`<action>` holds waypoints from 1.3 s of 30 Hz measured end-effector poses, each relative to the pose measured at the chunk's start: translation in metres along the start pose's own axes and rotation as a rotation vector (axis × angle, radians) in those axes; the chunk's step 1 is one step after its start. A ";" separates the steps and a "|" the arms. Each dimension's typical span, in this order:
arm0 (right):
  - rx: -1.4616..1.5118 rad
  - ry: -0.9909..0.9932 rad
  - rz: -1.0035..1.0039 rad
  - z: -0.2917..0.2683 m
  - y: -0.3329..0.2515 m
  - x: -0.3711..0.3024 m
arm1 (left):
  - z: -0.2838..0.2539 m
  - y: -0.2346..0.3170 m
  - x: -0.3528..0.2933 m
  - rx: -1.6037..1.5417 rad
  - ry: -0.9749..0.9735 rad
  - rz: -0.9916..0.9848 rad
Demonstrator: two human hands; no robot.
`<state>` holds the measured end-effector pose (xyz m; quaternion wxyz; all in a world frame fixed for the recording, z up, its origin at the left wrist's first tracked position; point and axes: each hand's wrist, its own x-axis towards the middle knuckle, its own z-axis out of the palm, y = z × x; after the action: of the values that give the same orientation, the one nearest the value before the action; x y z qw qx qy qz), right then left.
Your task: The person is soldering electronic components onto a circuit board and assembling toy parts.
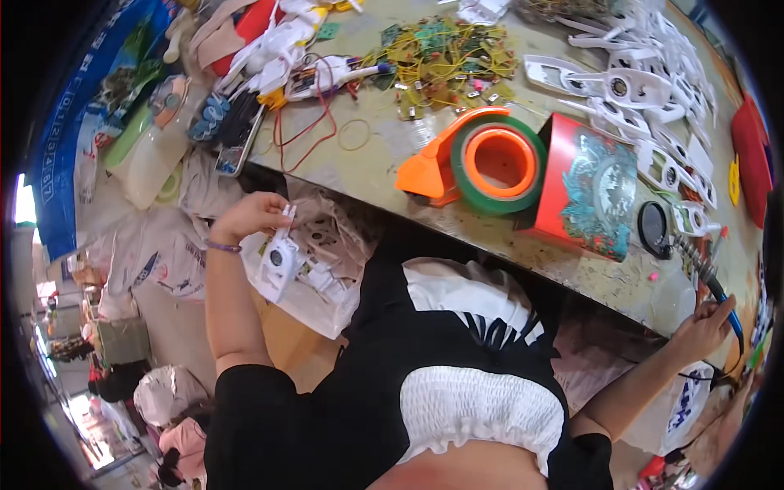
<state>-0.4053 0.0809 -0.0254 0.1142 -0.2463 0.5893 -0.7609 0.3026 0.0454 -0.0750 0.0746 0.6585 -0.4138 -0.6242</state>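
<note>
Between the fingers of my left hand (pixel 251 216) hangs a white plastic casing half (pixel 280 260) with a round black speaker-like disc set in it. It is held by its narrow end, off the table's front edge. Below it is an open white plastic bag (pixel 331 320) with similar white parts inside. My right hand (pixel 701 331), at the far right, is closed round the blue handle of a soldering iron (pixel 716 291). The iron's metal barrel points up and left over the table, beside a round black ring-shaped piece (pixel 653 229).
An orange tape dispenser (pixel 433 166) with green tape and a red box (pixel 558 175) stand near the table's front edge. Behind are a heap of small circuit boards with yellow wires (pixel 457 61) and, at right, many white casings (pixel 633 86). Bags and a phone (pixel 238 145) crowd the left.
</note>
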 end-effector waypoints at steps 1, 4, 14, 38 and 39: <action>0.017 -0.026 -0.074 0.004 -0.002 -0.009 | 0.005 -0.019 0.016 -0.010 0.119 -0.066; 0.123 0.013 -0.101 0.015 -0.001 -0.049 | -0.008 -0.129 0.077 -0.202 0.172 -0.063; 0.150 -0.135 -0.048 0.012 0.027 -0.133 | 0.034 -0.272 0.090 0.420 1.048 -0.343; -0.035 -0.720 -0.544 0.070 -0.028 -0.170 | -0.124 0.303 0.206 1.292 1.048 0.456; -0.073 -0.725 -0.517 0.067 -0.028 -0.169 | -0.128 0.305 0.206 1.255 0.997 0.455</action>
<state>-0.2238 0.1111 -0.0272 0.1107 -0.6402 0.4569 -0.6076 0.2529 -0.3364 -0.0176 -0.0073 0.6772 -0.7263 0.1172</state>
